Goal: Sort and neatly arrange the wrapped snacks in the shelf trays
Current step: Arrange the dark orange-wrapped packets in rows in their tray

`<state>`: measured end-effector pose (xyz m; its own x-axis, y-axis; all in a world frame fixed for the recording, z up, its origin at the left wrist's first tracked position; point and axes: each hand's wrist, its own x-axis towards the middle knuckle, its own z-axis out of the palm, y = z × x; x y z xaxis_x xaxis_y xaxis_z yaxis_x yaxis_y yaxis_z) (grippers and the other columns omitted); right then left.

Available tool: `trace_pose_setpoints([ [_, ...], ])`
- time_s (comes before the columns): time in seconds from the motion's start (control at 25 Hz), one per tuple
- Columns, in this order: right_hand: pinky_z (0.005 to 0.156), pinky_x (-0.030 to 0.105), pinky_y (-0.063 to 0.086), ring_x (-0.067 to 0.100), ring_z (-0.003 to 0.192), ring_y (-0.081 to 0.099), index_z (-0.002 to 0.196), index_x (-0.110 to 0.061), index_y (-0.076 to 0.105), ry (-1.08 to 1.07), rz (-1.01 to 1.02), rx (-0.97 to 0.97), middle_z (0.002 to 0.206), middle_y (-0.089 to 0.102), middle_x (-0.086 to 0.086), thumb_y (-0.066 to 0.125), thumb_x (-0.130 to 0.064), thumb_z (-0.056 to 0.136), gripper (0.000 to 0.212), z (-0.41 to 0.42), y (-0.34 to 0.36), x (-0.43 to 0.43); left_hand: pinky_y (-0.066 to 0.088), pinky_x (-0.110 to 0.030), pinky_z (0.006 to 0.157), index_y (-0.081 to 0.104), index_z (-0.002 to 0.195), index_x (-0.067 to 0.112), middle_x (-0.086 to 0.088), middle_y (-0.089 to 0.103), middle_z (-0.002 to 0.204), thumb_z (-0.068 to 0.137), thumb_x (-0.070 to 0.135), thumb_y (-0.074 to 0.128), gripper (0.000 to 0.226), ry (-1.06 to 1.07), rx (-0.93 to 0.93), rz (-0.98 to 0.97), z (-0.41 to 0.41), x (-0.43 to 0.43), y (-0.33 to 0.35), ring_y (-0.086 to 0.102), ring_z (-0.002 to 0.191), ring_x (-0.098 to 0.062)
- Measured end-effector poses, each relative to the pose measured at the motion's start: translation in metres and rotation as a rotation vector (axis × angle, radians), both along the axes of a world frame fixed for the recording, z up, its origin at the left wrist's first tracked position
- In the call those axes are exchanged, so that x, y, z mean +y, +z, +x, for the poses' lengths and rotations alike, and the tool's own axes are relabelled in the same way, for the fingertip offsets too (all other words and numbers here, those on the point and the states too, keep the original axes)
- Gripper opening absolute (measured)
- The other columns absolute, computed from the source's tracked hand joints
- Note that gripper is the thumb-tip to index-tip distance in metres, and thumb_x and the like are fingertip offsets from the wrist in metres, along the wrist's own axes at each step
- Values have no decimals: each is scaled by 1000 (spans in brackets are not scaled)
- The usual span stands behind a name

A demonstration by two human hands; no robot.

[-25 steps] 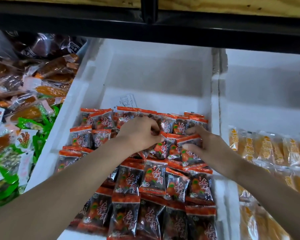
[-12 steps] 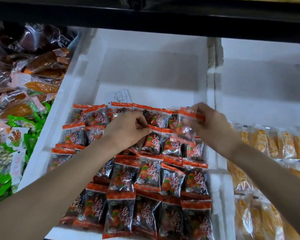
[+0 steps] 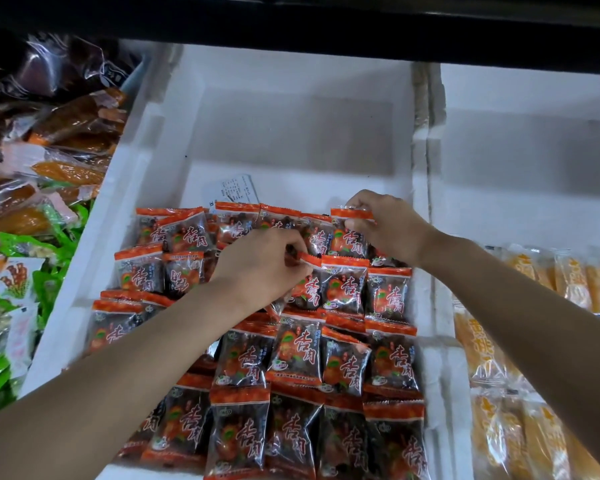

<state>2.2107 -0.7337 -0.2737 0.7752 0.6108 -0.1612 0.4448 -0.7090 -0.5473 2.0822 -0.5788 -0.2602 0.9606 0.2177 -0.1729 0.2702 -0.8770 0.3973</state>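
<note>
A white foam tray (image 3: 142, 161) holds several rows of orange-and-black wrapped snacks (image 3: 298, 355). My right hand (image 3: 388, 226) pinches the orange top seal of one packet (image 3: 349, 237) at the back right of the tray, at the far row. My left hand (image 3: 260, 268) pinches the top corner of another packet (image 3: 307, 285) in the row just in front. The packets at the front lie in neat overlapping rows; those at the left back lie looser.
A paper slip (image 3: 234, 190) lies on the tray floor behind the packets. Mixed brown, orange and green snack bags (image 3: 49, 161) fill the left tray. Yellow wrapped snacks (image 3: 499, 358) lie in the right foam tray. A dark shelf edge (image 3: 326, 26) runs overhead.
My right hand has carried its packet from mid-air down to the back right of the tray. My left hand keeps its pinch on a packet in the middle.
</note>
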Motion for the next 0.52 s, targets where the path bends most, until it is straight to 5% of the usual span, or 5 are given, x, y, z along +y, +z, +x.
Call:
trace_pose_setpoints([
  [0.24, 103, 36, 34, 20, 118, 41, 128, -15, 48, 27, -56, -218, 124, 53, 5, 49, -20, 96, 32, -8, -9, -1, 54, -30, 68, 58, 88, 38, 14, 66, 92, 84, 45, 64, 10, 73, -16, -159, -6, 11, -5, 60, 74, -4],
  [0.36, 100, 31, 36, 17, 111, 45, 127, -13, 48, -22, 105, -326, 120, 51, 5, 49, -15, 96, 31, -23, -1, -4, 54, -32, 69, 59, 92, 37, 16, 63, 90, 84, 44, 64, 12, 80, -26, -193, -8, 9, -4, 60, 73, -5],
  [0.52, 90, 6, 35, -8, 96, 49, 135, -20, 39, 92, 296, -122, 121, 46, -10, 49, -26, 95, 42, -80, 23, -7, 52, -22, 68, 56, 106, 29, 13, 63, 83, 90, 37, 60, 19, 123, -153, -310, -13, 6, -2, 61, 71, -2],
])
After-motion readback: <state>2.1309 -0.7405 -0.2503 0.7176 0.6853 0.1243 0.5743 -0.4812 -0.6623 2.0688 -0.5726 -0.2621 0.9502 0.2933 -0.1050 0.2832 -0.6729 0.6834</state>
